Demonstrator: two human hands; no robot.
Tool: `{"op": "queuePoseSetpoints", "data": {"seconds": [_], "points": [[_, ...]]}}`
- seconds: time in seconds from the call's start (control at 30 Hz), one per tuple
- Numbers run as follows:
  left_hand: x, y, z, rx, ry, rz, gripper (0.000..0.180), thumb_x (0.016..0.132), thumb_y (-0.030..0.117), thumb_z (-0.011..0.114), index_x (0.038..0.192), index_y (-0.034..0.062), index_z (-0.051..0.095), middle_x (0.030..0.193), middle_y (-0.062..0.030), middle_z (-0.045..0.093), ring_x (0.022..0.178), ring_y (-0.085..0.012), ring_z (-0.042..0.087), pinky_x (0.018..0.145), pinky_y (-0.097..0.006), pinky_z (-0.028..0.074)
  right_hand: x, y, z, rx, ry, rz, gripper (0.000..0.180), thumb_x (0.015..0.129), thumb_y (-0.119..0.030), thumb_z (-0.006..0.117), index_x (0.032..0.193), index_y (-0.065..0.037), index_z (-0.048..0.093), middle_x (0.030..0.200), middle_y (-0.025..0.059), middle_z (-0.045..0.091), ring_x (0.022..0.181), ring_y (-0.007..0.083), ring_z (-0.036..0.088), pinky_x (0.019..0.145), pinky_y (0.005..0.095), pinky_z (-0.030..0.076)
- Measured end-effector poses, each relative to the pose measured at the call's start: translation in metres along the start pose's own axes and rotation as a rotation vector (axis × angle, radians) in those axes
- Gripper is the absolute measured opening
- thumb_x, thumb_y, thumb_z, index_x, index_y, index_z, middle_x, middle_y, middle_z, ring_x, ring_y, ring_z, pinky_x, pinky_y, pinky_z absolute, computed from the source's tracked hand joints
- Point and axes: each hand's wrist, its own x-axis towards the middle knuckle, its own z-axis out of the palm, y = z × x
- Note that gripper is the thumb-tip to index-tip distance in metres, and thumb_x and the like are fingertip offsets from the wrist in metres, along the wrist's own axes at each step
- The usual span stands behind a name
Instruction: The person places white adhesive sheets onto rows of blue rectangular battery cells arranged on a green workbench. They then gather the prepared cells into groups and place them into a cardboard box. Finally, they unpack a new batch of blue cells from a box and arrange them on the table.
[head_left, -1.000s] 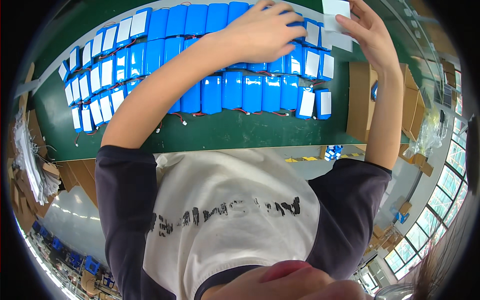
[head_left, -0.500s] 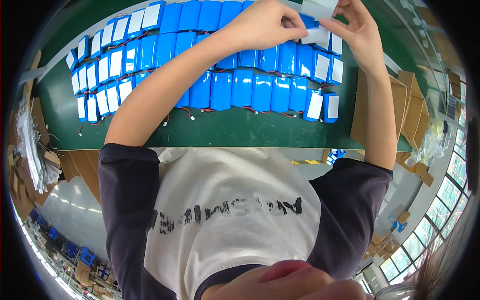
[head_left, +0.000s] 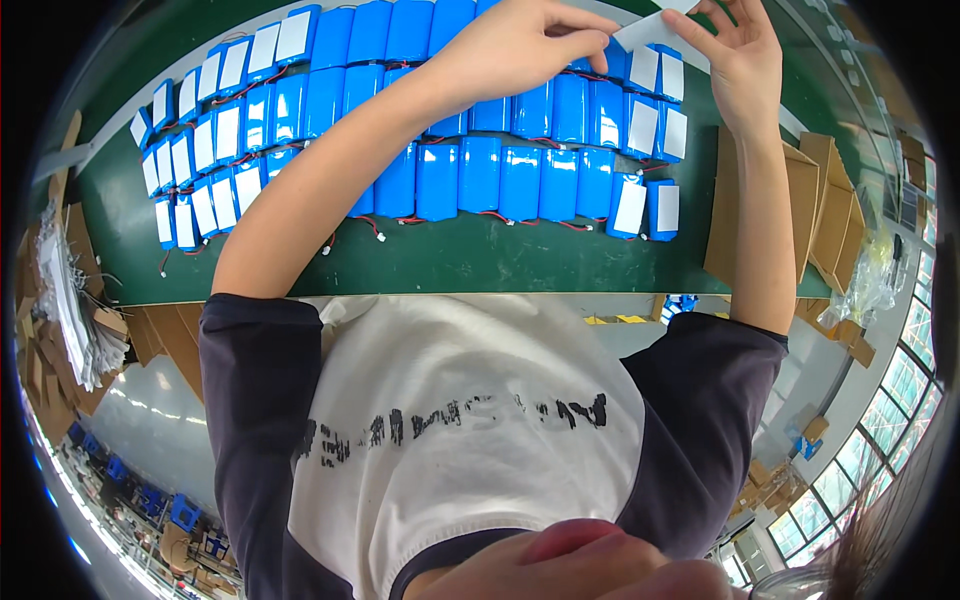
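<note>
— Where do we see the white label sheet (head_left: 648, 32)?

— At the far edge of the green counter (head_left: 470, 262), above rows of blue battery packs (head_left: 500, 175). Our left hand (head_left: 520, 45) pinches its near-left corner with fingers together; our right hand (head_left: 735, 55) clamps its right end.

— And to the right?

— Flat cardboard pieces (head_left: 815, 215) lie just beside the packs.

Bright, even daylight — sharp centre, fisheye-bent black rim.
</note>
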Motion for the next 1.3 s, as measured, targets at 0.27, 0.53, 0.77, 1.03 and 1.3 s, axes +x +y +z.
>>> {"op": "queuePoseSetpoints", "data": {"seconds": [0.27, 0.53, 0.77, 1.03, 1.3], "points": [[-0.022, 0.009, -0.003, 1.027, 0.247, 0.376, 0.041, 0.092, 0.012, 0.064, 0.131, 0.0003, 0.060, 0.124, -0.0209, 0.060, 0.114, -0.0403, 0.052, 0.104, -0.044, 0.044, 0.007, -0.015, 0.003, -0.134, -0.069, 0.050, 0.067, 0.077, 0.016, 0.072, 0.139, -0.003, 0.054, 0.117, 0.0029, 0.059, 0.099, 0.0122, 0.058, 0.087, 0.0266, 0.055], [-0.025, 0.003, 0.005, 1.035, 0.145, 0.538, 0.031, 0.090, 0.014, 0.066, 0.119, 0.0047, 0.063, 0.110, -0.0145, 0.059, 0.107, -0.0343, 0.054, 0.095, -0.045, 0.047, 0.019, -0.011, 0.007, -0.264, -0.360, 0.119, 0.060, 0.078, 0.013, 0.073, 0.134, -0.005, 0.058, 0.113, 0.0021, 0.060, 0.101, 0.0119, 0.058, 0.091, 0.0284, 0.052], [-0.016, -0.015, 0.012, 1.184, 0.124, 0.431, 0.036, 0.095, 0.025, 0.066, 0.131, 0.0168, 0.064, 0.124, -0.0110, 0.059, 0.122, -0.0320, 0.051, 0.104, -0.045, 0.045, 0.023, 0.009, 0.008, -0.308, -0.395, 0.085, 0.056, 0.082, 0.011, 0.072, 0.134, -0.004, 0.059, 0.118, 0.0049, 0.061, 0.103, 0.0126, 0.061, 0.088, 0.0279, 0.055], [0.000, -0.025, 0.020, 1.351, 0.145, 0.506, 0.037, 0.095, 0.021, 0.066, 0.132, 0.0166, 0.067, 0.135, -0.0097, 0.061, 0.129, -0.0320, 0.053, 0.108, -0.046, 0.044, 0.020, 0.008, 0.002, -0.346, -0.320, -0.061, 0.045, 0.089, 0.007, 0.070, 0.132, -0.002, 0.060, 0.120, 0.0053, 0.062, 0.104, 0.0140, 0.062, 0.095, 0.0296, 0.053], [0.007, -0.032, 0.021, 1.263, 0.210, 0.580, 0.030, 0.094, 0.022, 0.067, 0.123, 0.0126, 0.069, 0.137, -0.0060, 0.065, 0.131, -0.0280, 0.056, 0.112, -0.047, 0.041, 0.007, -0.014, -0.021, -0.138, -0.138, -0.019, 0.033, 0.094, 0.003, 0.066, 0.126, -0.002, 0.060, 0.108, 0.0042, 0.066, 0.102, 0.0123, 0.063, 0.091, 0.0286, 0.051]]}}
